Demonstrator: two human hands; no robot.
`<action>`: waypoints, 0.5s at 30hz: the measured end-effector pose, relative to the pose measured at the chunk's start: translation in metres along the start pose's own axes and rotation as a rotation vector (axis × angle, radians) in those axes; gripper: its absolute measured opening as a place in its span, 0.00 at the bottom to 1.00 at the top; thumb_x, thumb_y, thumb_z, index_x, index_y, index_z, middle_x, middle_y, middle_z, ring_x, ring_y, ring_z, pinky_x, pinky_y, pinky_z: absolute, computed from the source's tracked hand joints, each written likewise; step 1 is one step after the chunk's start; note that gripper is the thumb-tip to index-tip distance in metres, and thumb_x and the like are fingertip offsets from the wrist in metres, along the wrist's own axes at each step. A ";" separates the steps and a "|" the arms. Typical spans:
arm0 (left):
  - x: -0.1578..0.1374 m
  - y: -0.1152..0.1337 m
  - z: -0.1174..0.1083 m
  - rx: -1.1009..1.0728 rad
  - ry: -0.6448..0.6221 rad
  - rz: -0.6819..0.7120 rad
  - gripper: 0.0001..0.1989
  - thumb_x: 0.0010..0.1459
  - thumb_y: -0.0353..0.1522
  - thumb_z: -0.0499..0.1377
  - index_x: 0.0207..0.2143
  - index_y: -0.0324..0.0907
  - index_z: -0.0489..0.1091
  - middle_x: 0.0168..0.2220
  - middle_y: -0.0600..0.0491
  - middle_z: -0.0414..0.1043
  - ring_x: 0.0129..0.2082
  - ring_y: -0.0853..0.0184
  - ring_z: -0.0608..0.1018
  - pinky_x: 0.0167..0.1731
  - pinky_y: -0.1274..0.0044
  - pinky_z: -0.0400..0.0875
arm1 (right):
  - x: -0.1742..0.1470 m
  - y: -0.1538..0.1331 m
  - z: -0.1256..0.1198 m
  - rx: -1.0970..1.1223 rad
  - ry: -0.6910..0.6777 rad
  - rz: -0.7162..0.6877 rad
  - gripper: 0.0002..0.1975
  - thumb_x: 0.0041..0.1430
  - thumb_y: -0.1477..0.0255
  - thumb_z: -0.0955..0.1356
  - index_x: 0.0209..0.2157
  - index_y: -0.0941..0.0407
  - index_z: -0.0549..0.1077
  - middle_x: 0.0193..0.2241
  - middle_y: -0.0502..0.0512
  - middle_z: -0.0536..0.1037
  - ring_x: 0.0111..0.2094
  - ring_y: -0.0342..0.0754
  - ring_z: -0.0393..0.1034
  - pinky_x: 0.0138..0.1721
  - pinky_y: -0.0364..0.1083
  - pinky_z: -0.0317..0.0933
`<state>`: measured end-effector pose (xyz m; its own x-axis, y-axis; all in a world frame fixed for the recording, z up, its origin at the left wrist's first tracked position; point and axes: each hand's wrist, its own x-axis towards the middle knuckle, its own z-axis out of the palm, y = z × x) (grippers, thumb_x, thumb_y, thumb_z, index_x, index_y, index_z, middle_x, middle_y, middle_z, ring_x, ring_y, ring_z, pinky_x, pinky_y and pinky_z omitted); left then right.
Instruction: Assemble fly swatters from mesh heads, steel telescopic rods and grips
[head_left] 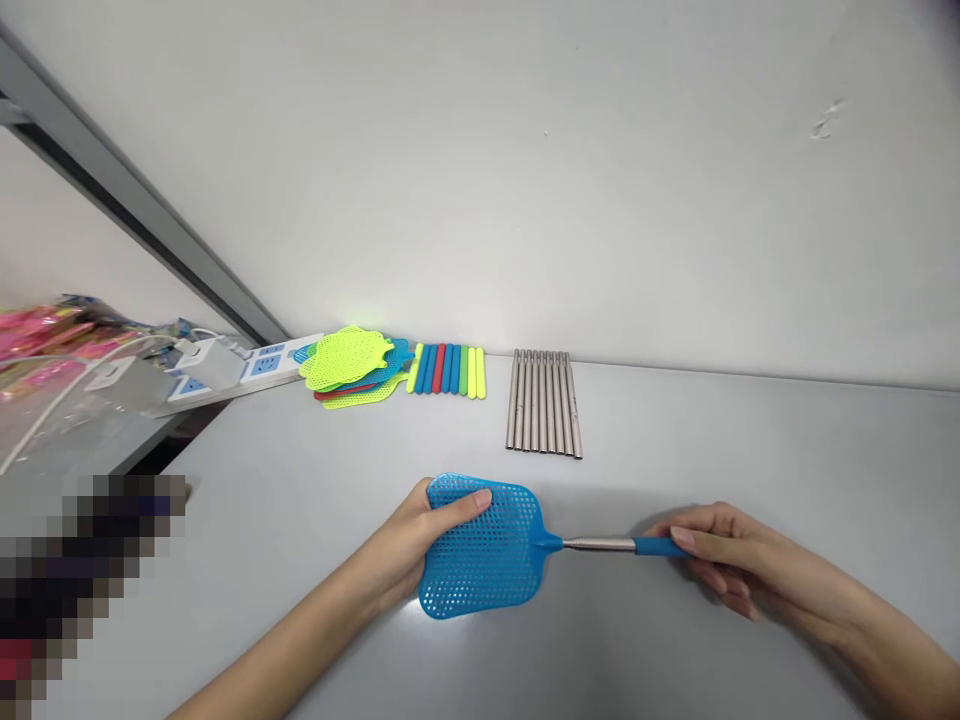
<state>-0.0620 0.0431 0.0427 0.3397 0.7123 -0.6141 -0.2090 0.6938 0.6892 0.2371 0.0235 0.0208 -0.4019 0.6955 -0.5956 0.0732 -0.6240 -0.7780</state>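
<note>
A blue fly swatter [487, 550] lies across the front of the view, its perforated head at the left. My left hand [427, 535] grips that head, thumb on top and the other fingers hidden beneath. A short metal rod [600, 544] joins the head to a blue handle sleeve [656, 546]. My right hand [724, 555] pinches the sleeve near its outer end between thumb and fingers. Behind, a row of metal rods [541, 405] lies side by side. To their left are colored handle sleeves [446, 370] and a pile of swatter heads [349, 358] in yellow-green, blue and red.
A grey table [787, 450] meets a white wall [525, 180] at the back. White power strips [262, 365] with plugged-in adapters and cables run along the left edge. Further left lie pink and multicolored items [52, 335] under a grey metal frame bar [142, 180].
</note>
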 end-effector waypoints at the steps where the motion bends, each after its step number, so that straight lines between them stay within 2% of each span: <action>1: 0.000 0.000 0.000 -0.006 -0.011 0.015 0.07 0.46 0.33 0.61 0.28 0.38 0.71 0.29 0.49 0.74 0.30 0.62 0.75 0.34 0.69 0.69 | -0.001 -0.001 -0.003 0.018 0.030 0.005 0.16 0.52 0.64 0.65 0.37 0.61 0.72 0.12 0.43 0.57 0.13 0.35 0.46 0.12 0.35 0.47; 6: 0.004 -0.002 0.002 -0.091 -0.068 0.067 0.11 0.50 0.35 0.57 0.31 0.36 0.72 0.30 0.47 0.74 0.30 0.64 0.75 0.35 0.72 0.69 | -0.007 -0.006 -0.012 0.115 0.091 -0.061 0.19 0.55 0.63 0.60 0.41 0.60 0.71 0.14 0.48 0.62 0.14 0.37 0.49 0.12 0.36 0.50; 10: 0.008 -0.003 0.001 -0.158 -0.003 0.075 0.13 0.50 0.36 0.57 0.35 0.37 0.71 0.32 0.47 0.74 0.31 0.64 0.75 0.35 0.72 0.68 | -0.006 -0.006 -0.013 0.051 0.029 -0.099 0.19 0.55 0.64 0.61 0.42 0.61 0.71 0.18 0.51 0.67 0.15 0.37 0.51 0.14 0.37 0.54; 15: 0.007 -0.003 0.001 -0.161 0.020 0.061 0.12 0.50 0.37 0.57 0.34 0.38 0.71 0.32 0.48 0.74 0.30 0.64 0.75 0.34 0.72 0.68 | -0.002 -0.001 -0.012 -0.063 -0.044 -0.086 0.18 0.54 0.67 0.64 0.45 0.61 0.69 0.22 0.53 0.70 0.17 0.38 0.57 0.18 0.39 0.57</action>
<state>-0.0584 0.0459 0.0362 0.3038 0.7545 -0.5818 -0.3732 0.6561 0.6559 0.2491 0.0266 0.0204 -0.4492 0.7282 -0.5177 0.0935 -0.5379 -0.8378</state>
